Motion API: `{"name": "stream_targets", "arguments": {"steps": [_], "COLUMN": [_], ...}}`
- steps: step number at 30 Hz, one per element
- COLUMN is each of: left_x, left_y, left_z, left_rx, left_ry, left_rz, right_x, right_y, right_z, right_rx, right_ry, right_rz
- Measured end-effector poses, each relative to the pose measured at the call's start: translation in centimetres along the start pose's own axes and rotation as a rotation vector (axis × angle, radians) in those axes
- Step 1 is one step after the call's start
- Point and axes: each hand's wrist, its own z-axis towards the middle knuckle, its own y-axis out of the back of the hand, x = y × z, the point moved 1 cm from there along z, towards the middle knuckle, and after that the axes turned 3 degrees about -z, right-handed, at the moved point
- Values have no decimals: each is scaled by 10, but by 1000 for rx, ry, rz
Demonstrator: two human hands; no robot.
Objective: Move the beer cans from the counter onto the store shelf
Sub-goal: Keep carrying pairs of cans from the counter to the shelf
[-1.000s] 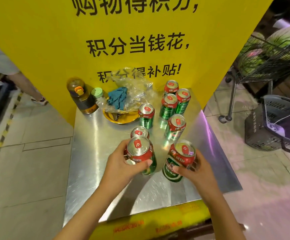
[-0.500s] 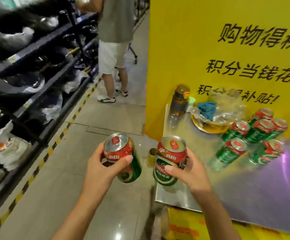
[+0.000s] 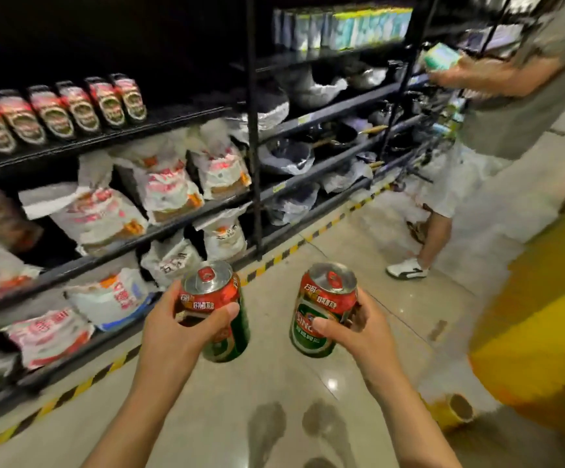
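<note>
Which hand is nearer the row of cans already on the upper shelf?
Left. The left hand grips its can below and right of the shelved row; the right hand, gripping its own can, is farther right.

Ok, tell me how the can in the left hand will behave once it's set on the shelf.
The can in the left hand looks rigid and unopened, so probably fairly heavy. Its smooth round wall may roll if laid sideways; upright, the flat base should stand on the shelf.
</note>
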Motion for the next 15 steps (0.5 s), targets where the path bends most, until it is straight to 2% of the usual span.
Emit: {"name": "stream_targets", "arguments": {"steps": [6, 15], "left_x": [3, -21], "left_y": [7, -18], "left_z": [72, 225], "left_rx": [-99, -194], "left_ry": [21, -2], "left_rz": [-51, -67], "right_x": [7, 31], "right_y": [-29, -55], "right_z": [84, 266], "right_rx": [83, 218], "right_ry": [-8, 51], "right_rz": [-10, -69]}}
